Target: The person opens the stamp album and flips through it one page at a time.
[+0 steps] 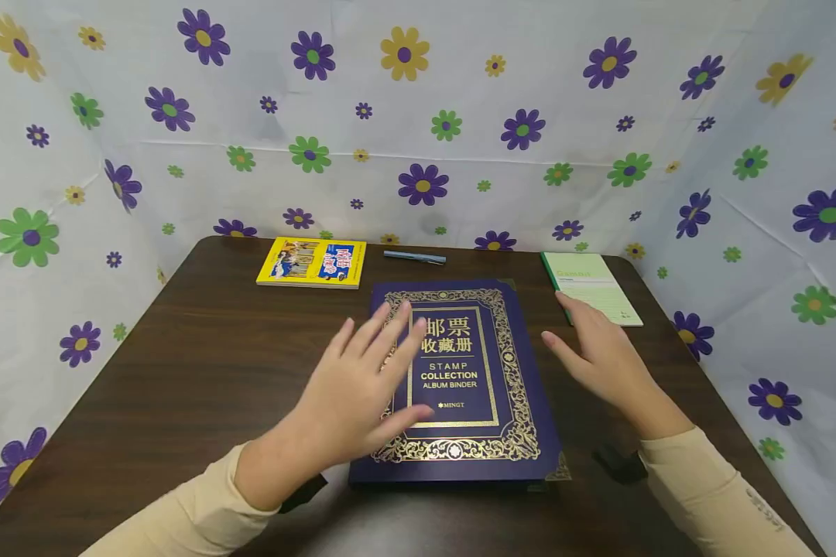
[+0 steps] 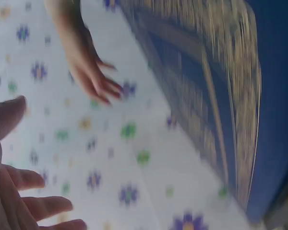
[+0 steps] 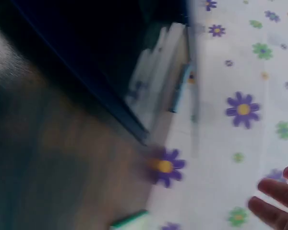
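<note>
A dark blue stamp collection album binder [image 1: 460,363] with gold ornament lies closed on the table in the head view. My left hand [image 1: 351,387] hovers over its left part with fingers spread, covering some of the cover. To the right of the binder, my right hand [image 1: 602,356] is held in the air with fingers extended, its fingertips overlapping the lower left of a pale green notebook [image 1: 595,282]. Neither hand holds anything. The left wrist view shows the blurred binder cover [image 2: 197,81] and the left hand's fingers [image 2: 45,208]. In the right wrist view, fingers [image 3: 276,199] appear at the lower right.
At the back of the brown wooden table [image 1: 202,363] lie a yellow book [image 1: 311,263] and a blue-grey pen [image 1: 414,257]. White cloth [image 1: 362,85] printed with purple, green and yellow flowers encloses the table's back and sides.
</note>
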`<state>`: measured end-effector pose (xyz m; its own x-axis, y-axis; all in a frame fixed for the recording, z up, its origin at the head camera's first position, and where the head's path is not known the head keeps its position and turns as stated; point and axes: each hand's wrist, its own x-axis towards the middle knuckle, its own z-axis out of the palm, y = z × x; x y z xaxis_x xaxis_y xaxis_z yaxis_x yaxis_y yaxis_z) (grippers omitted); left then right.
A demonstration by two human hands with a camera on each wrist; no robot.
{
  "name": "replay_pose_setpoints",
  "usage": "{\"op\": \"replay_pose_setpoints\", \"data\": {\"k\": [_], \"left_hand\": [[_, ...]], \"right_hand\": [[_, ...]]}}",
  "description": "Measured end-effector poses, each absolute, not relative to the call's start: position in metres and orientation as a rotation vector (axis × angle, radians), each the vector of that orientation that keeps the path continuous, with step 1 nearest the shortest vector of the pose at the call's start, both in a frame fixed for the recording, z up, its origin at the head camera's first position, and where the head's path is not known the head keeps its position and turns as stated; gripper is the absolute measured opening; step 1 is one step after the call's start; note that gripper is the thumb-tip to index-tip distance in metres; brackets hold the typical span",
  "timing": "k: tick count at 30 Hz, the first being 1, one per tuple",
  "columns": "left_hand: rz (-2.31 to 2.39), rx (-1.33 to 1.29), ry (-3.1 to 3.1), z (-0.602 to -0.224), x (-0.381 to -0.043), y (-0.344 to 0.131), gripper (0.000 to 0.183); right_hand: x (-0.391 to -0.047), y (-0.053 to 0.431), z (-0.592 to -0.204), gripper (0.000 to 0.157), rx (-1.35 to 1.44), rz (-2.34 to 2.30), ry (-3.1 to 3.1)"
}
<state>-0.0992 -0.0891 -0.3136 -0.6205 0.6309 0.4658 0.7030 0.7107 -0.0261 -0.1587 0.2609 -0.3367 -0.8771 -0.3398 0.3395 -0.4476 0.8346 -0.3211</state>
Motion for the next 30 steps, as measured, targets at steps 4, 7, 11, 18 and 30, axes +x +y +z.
{"op": "replay_pose_setpoints", "data": {"k": [4, 7, 11, 18, 30], "left_hand": [[-0.237, -1.148, -2.517, -0.334, -0.079, -0.077, 0.081], [-0.219, -1.211, -2.603, -0.352, -0.067, -0.073, 0.077], [-0.211, -1.205, -2.681, -0.367, -0.060, -0.074, 0.074], [-0.388, -0.933, -2.736, -0.353, -0.070, -0.088, 0.067], [-0.909, -1.021, -2.464, -0.276, -0.075, -0.084, 0.073]], "right_hand": [[-0.174, 0.253, -0.359, 0.059, 0.310, 1.087, -2.903], [-0.185, 0.246, -0.377, 0.060, 0.073, 1.496, -2.933], [-0.190, 0.235, -0.392, 0.042, -0.113, 1.873, -2.857], [-0.187, 0.218, -0.363, 0.023, -0.102, 2.056, -2.678], [-0.172, 0.155, -0.275, 0.037, 0.561, 2.109, -2.302]]}}
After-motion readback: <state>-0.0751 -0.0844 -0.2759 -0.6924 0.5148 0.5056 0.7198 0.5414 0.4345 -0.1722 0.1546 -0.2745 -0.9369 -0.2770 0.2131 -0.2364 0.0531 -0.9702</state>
